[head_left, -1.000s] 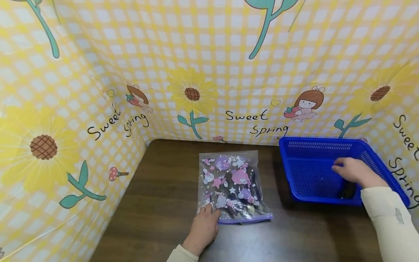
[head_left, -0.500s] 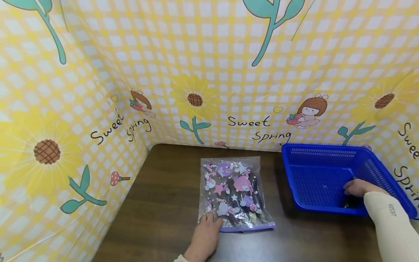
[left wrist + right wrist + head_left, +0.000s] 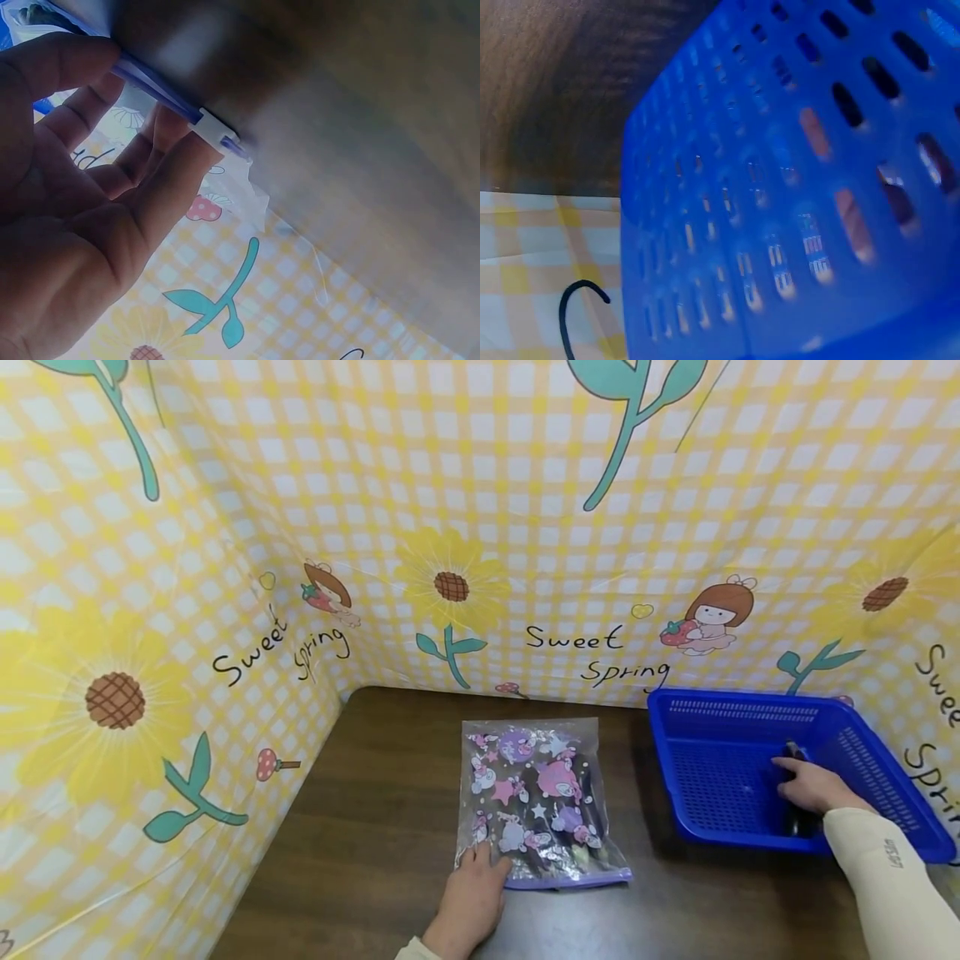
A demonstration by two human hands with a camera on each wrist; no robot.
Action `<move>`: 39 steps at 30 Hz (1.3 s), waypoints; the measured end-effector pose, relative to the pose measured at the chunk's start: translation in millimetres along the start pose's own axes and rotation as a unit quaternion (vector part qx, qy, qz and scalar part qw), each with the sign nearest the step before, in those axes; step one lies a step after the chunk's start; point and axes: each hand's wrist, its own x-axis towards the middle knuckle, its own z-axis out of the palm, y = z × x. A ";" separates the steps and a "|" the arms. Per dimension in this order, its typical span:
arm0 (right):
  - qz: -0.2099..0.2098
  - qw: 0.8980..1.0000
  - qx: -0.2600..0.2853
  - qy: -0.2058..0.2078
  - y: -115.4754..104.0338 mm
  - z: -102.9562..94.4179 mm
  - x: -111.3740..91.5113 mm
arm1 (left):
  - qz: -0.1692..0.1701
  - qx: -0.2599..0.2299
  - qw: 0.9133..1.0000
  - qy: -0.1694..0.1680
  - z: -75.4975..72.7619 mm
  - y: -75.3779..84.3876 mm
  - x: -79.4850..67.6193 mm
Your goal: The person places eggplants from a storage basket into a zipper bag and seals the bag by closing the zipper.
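Observation:
A clear zip bag (image 3: pixel 532 802), printed with pink and purple cartoon figures, lies flat with dark items showing inside. On its lower left corner rests my left hand (image 3: pixel 468 893), fingers fairly straight. The left wrist view shows that hand (image 3: pixel 97 180) at the purple zip edge, one fingertip touching the white slider (image 3: pixel 215 129). In the blue basket (image 3: pixel 675 777), my right hand (image 3: pixel 817 789) grips a black elongated object (image 3: pixel 801 823) with a small shiny tip at its far end. The hand hides its middle, so its kind is unclear.
The perforated basket wall (image 3: pixel 780 187) fills much of the right wrist view, with bits of the hand seen through its slots. A brown wooden table (image 3: pixel 360 827) carries bag and basket. Yellow checked cloth (image 3: pixel 525 552) hangs behind and at both sides.
My right hand has reached down into the basket and taken hold of the black object, whose far tip has swung leftward. The left hand stays on the bag; the head view has shifted slightly.

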 end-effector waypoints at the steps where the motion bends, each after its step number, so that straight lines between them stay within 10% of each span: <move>1: 0.009 1.000 0.001 0.014 -2.6 -1.7 -1.5 | 0.000 0.001 1.000 -0.001 0.2 0.0 0.2; 8: 0.008 0.994 -0.008 0.109 -10.4 -9.6 -11.2 | 0.005 0.008 1.000 0.006 -2.6 0.4 -0.2; 24: -0.031 0.979 -0.190 0.063 -28.4 2.0 -18.7 | 0.008 0.007 0.999 0.041 2.3 -1.9 -1.3; 39: -0.082 0.984 -0.116 0.110 -54.4 8.4 -22.1 | 0.006 0.001 0.999 0.034 0.6 -2.8 -1.2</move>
